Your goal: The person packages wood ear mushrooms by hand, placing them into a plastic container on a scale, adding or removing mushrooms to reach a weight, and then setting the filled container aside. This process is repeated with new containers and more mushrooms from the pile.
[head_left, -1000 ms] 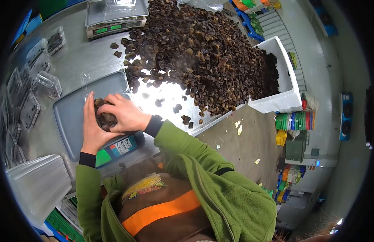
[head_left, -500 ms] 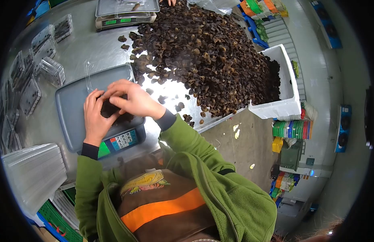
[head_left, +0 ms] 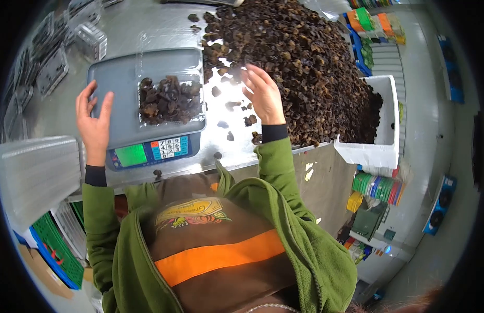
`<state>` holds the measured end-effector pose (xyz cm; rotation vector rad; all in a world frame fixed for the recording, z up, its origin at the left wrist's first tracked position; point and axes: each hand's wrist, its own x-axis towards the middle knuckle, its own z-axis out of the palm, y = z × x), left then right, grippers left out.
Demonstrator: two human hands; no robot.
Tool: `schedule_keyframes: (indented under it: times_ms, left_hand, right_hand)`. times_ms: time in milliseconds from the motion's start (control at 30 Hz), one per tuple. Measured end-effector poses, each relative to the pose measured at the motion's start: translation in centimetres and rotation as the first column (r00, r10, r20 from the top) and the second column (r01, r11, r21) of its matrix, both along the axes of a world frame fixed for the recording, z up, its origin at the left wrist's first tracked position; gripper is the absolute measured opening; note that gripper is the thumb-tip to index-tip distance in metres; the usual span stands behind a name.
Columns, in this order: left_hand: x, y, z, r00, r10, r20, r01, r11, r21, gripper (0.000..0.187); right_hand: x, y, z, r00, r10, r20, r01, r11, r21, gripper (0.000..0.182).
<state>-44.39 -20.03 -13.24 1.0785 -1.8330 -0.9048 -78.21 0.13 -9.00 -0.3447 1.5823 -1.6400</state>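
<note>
Key relation: the clear plastic punnet (head_left: 201, 107) sits between the two hands, left of centre in the frame, on the right half of the grey rectangular scale platter (head_left: 122, 112). It holds loose, crinkled dark-brown pieces (head_left: 171, 99) and lies right of the left hand (head_left: 94, 122), left of the right hand (head_left: 264, 96). Left is a bit nearer in the picture — not by much. Punnet's longer side runs roughly across the frame, near enough level (lens warps this, so don't trust the angle). A clear plastic lid flap (head_left: 166, 57) lies spread out above it in the frame, no lid over the pieces.

Other side of the right hand: the big dark-brown heap (head_left: 299, 68), upper centre to right, on the silver metal table (head_left: 129, 26).

Hand poses: left is at the platter's left edge, fingers up-frame, thumb well apart from them, nothing in it. Right is by the heap's left fringe — fingers parted, slightly bent, pointing up and left; nothing seen in it. Can't tell if its fingertips touch the heap. Hands well apart, neither on the punnet.
</note>
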Motion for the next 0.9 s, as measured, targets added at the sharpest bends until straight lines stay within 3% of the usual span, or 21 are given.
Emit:
schedule_keyframes:
  times_ms: [100, 200, 233, 267, 333, 400, 533, 600, 700, 800, 900]
  left_hand:
    - [1.5, -0.1, -0.2, 0.983, 0.129, -0.132, -0.103, 0.977, 0.187, 0.045]
    - [2.1, -0.4, -0.5, 0.987, 0.143, -0.078, -0.130, 0.980, 0.152, 0.046]
    - [2.1, -0.5, -0.7, 0.988, 0.135, -0.078, -0.122, 0.981, 0.150, 0.046]
    - [2.0, -0.6, -0.9, 0.986, 0.141, -0.092, -0.125, 0.979, 0.160, 0.045]
    - [1.6, -0.7, -0.8, 0.985, 0.139, -0.106, -0.120, 0.978, 0.169, 0.045]
    - [1.1, -0.8, -0.4, 0.987, 0.122, -0.106, -0.104, 0.981, 0.163, 0.044]
    - [-0.6, -0.9, 0.0, 0.991, 0.086, -0.105, -0.070, 0.986, 0.150, 0.042]
    - [-1.9, -1.3, -0.6, 0.993, 0.017, -0.120, 0.001, 0.988, 0.154, 0.041]
    - [-4.2, -1.6, -1.0, 0.998, -0.045, -0.035, 0.050, 0.984, 0.170, 0.044]
    - [-6.6, -2.5, -2.4, 0.994, -0.098, 0.057, 0.085, 0.976, 0.201, 0.054]
    - [-8.7, -3.6, -2.4, 0.995, -0.049, -0.089, 0.088, 0.854, 0.513, 0.073]
  right_hand:
    - [0.4, 2.4, -2.0, 0.999, 0.043, 0.005, -0.043, 0.990, 0.137, 0.029]
    - [2.4, 3.9, -2.6, 0.949, 0.292, -0.119, -0.266, 0.944, 0.196, 0.041]
    - [3.6, 3.7, -1.9, 0.947, 0.316, -0.063, -0.306, 0.943, 0.127, 0.040]
    - [4.5, 3.5, -1.4, 0.933, 0.355, -0.063, -0.341, 0.925, 0.166, 0.040]
    - [6.4, 2.7, 0.2, 0.852, 0.475, -0.222, -0.405, 0.865, 0.296, 0.028]
    - [7.5, 2.2, -0.7, 0.737, 0.516, -0.436, -0.457, 0.856, 0.241, 0.025]
    - [9.7, 0.5, -2.5, 0.603, 0.499, -0.623, -0.453, 0.856, 0.248, 0.019]
    - [10.7, -0.6, -3.5, 0.427, 0.467, -0.774, -0.420, 0.861, 0.287, 0.016]
    - [12.2, -2.4, -3.4, 0.264, 0.325, -0.908, -0.265, 0.930, 0.256, 0.012]
    - [12.0, -2.9, -5.0, 0.229, 0.415, -0.881, -0.319, 0.887, 0.335, 0.009]
    - [10.8, -2.0, -1.0, 0.332, 0.341, -0.880, -0.323, 0.917, 0.234, 0.011]
